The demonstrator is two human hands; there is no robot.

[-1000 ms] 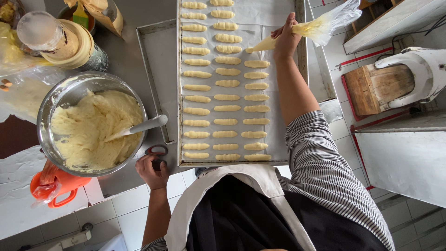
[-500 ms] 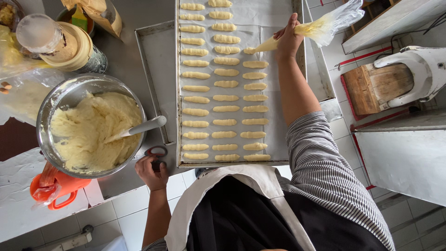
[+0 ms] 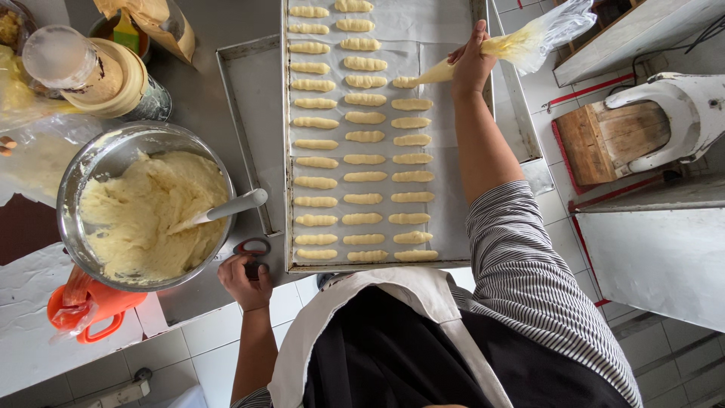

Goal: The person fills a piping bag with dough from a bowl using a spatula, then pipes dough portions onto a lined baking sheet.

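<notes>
Head view: right hand (image 3: 470,66) grip closed round piping bag (image 3: 521,47), nozzle at third dough row on lined tray (image 3: 453,189), left hand (image 3: 243,279) grip closed on scissors (image 3: 251,248) at tabletop (image 3: 204,91) edge; squeeze evenly, keep lengths and spacing matched.

At the far left corner of my counter stands a brown paper bag (image 3: 155,23), its top folded open, with a yellowish front. Beside it, more to the left, is a round tin (image 3: 121,83) with a cream lid and a dark, patterned side. On this lid lies a clear plastic jar (image 3: 64,60), tipped on its side. At the left edge lies a clear plastic bag (image 3: 34,151), soft and crumpled, with something pale yellow inside.
</notes>
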